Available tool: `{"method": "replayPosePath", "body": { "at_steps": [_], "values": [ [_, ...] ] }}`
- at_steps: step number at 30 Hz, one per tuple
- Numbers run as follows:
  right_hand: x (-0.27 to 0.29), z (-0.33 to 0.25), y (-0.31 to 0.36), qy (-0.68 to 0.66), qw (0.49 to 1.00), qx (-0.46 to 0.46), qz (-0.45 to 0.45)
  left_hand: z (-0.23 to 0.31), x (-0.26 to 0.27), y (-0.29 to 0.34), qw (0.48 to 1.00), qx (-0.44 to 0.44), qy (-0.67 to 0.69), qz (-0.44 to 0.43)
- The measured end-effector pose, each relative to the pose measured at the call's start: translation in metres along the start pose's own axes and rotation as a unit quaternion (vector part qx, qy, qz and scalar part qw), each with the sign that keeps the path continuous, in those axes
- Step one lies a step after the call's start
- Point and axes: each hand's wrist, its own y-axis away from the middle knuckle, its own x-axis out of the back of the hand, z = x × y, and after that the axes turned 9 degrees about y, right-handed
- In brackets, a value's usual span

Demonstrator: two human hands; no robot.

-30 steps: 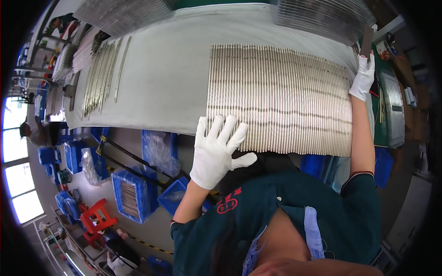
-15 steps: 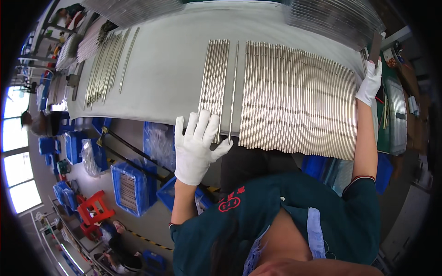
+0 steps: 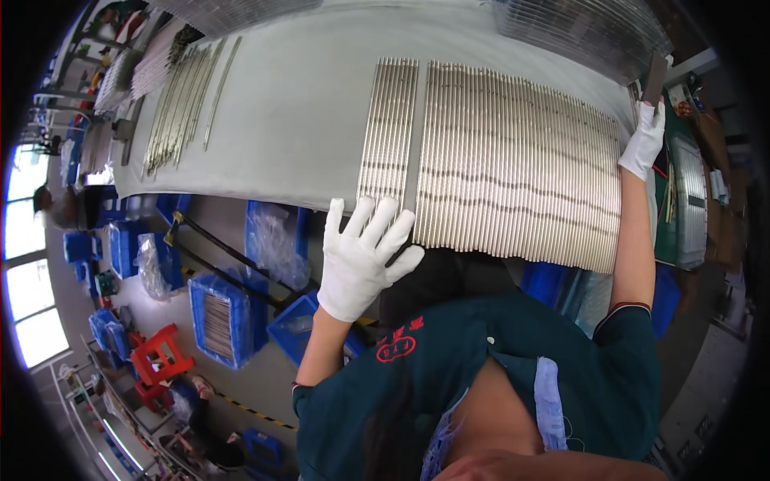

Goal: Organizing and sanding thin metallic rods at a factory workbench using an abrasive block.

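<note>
Thin silvery metal rods lie side by side on the table, pointing away from me. They form a narrow group (image 3: pixel 390 128) and a much wider group (image 3: pixel 521 168), with a slim gap between. My left hand (image 3: pixel 361 260), in a white glove, has its fingers spread at the near ends of the narrow group, fingertips touching the rods. At the far right, beyond the wide group's edge, my gloved right hand (image 3: pixel 644 143) has its fingers closed around the near end of a flat grey-brown bar (image 3: pixel 657 78). Its palm is hidden.
Loose rods (image 3: pixel 180 108) lie at the table's far left. Bundled clear tubes or rods (image 3: pixel 577 32) stand along the back. Blue crates (image 3: pixel 228 321), a red stool (image 3: pixel 163 355) and a dark trolley handle (image 3: pixel 224 255) are on the floor at left. Other people sit farther off.
My left hand has moved right. The single rod that lay apart now lies against the narrow group, which has shifted right and narrowed the gap. My right hand stays at the bar.
</note>
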Motion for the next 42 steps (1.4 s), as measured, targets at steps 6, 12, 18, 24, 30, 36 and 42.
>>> {"method": "replayPosePath", "body": {
  "at_steps": [6,12,18,24,30,36,42],
  "values": [
    [-0.001,-0.002,0.001,-0.005,1.0,0.006,0.006,-0.016,0.013,0.021,0.993,0.066,-0.09,0.026],
    [-0.003,-0.01,0.004,-0.047,0.999,-0.023,-0.001,0.002,0.013,0.005,0.997,0.046,-0.059,-0.002],
    [-0.005,-0.017,0.008,-0.024,0.999,0.005,0.023,0.043,-0.023,-0.031,0.995,-0.072,0.05,-0.054],
    [-0.006,-0.015,0.008,-0.013,0.999,0.01,0.028,0.041,-0.022,-0.029,0.996,-0.061,0.022,-0.059],
    [-0.008,-0.005,0.006,0.029,0.998,0.026,0.041,0.022,-0.003,-0.011,0.997,-0.004,-0.049,-0.056],
    [-0.01,-0.001,0.007,0.021,0.998,0.037,0.049,0.025,-0.008,-0.011,0.998,-0.013,-0.032,-0.055],
    [-0.01,-0.007,0.008,0.019,0.998,0.038,0.054,0.046,-0.024,-0.026,0.995,-0.072,0.025,-0.064]
  ]
}}
